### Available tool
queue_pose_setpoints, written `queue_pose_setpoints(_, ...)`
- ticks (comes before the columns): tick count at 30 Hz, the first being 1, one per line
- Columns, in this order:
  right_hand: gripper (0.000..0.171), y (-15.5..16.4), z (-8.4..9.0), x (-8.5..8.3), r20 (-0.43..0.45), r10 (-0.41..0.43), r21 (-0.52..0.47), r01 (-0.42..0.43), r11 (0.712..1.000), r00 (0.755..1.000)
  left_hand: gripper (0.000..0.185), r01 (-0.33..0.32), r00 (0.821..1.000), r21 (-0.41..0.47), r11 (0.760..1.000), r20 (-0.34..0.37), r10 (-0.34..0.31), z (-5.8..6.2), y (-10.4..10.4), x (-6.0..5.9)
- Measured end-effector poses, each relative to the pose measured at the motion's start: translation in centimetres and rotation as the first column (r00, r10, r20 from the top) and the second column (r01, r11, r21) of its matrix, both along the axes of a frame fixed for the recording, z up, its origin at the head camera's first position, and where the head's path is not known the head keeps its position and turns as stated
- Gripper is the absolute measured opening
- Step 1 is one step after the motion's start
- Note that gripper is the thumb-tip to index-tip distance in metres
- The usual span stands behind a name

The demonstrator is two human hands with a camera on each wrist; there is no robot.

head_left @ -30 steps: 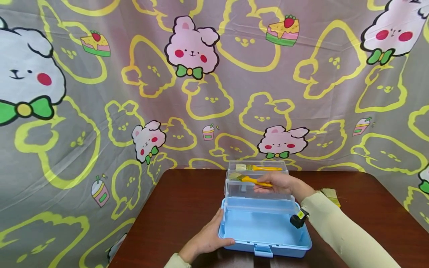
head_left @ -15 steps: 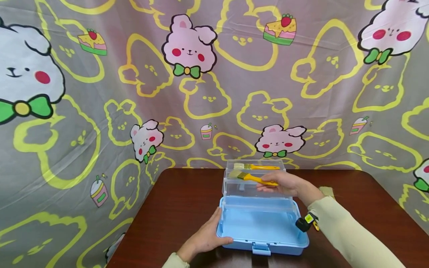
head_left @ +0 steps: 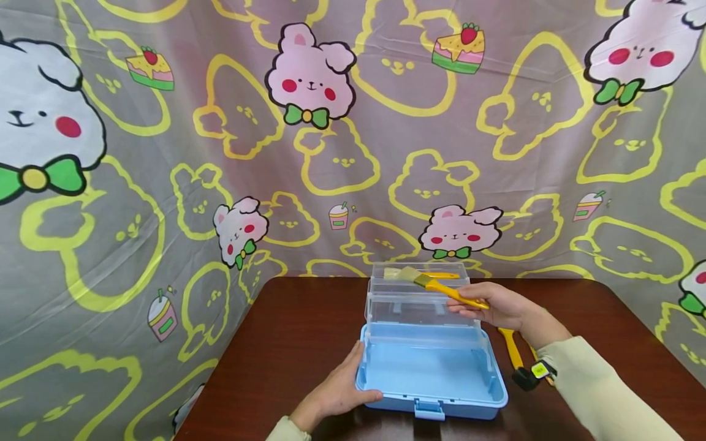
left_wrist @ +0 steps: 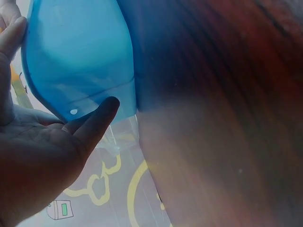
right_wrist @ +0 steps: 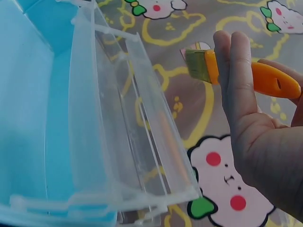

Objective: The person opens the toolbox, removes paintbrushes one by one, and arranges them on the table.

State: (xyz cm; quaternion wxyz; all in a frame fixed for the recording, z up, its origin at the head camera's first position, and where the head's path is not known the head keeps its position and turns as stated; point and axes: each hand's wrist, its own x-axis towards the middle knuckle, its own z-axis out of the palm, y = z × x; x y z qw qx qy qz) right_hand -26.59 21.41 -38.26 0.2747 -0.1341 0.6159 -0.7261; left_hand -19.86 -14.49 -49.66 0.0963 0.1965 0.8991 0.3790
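Observation:
A light-blue storage box (head_left: 425, 370) stands unfolded on the table, its clear trays (head_left: 408, 311) raised at the back. My left hand (head_left: 341, 387) rests against the box's left front corner, thumb at the front and fairly straight fingers along the side wall (left_wrist: 80, 52). Above the trays, my right hand (head_left: 499, 304) pinches a yellow-handled paintbrush (head_left: 441, 290), bristles pointing left. The right wrist view shows that brush's orange-yellow handle (right_wrist: 270, 79) partly behind the fingers. A second paintbrush (head_left: 392, 274) lies in the top tray, partly hidden by the held one.
Right of the box, yellow brush handles (head_left: 512, 349) lie on the dark wooden table (head_left: 298, 331), partly hidden by my right forearm and wrist camera (head_left: 526, 378). A patterned curtain (head_left: 320, 245) hangs behind the table. The box's front latch (head_left: 429, 410) hangs down.
My right hand has moved right, drawing the paintbrush up and away from the lower clear tray. My left hand stays at the box corner.

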Motion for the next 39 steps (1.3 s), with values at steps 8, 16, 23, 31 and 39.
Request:
queue_pose_setpoints(8,0.024,2.9,-0.7,0.6,0.000,0.027,-0.099,-0.027,0.995,1.000,0.108,0.011,1.000,0.004,1.000,-0.014,-0.011,-0.1,0.0,0.0)
queue_pose_setpoints(16,0.021,5.5,-1.4,1.0,-0.028,0.021,-0.151,-0.025,0.988,0.999,0.108,0.005,1.000,-0.004,1.000,-0.017,-0.005,-0.1,-0.1,-0.1)
queue_pose_setpoints(23,0.025,8.1,-2.2,1.3,-0.010,0.037,-0.244,-0.038,0.969,0.999,0.108,0.003,1.000,-0.010,1.000,-0.007,-0.003,-0.1,0.0,-0.1)
queue_pose_setpoints(31,0.045,12.2,-3.6,1.4,0.007,0.152,-0.374,-0.138,0.917,0.988,0.108,0.007,1.000,-0.011,1.000,-0.013,-0.008,-0.1,0.1,-0.2)
queue_pose_setpoints(39,0.046,16.1,-5.5,1.7,-0.005,0.149,-0.320,-0.143,0.936,0.989,0.108,0.004,1.000,-0.010,1.000,-0.009,-0.004,-0.3,0.1,-0.3)
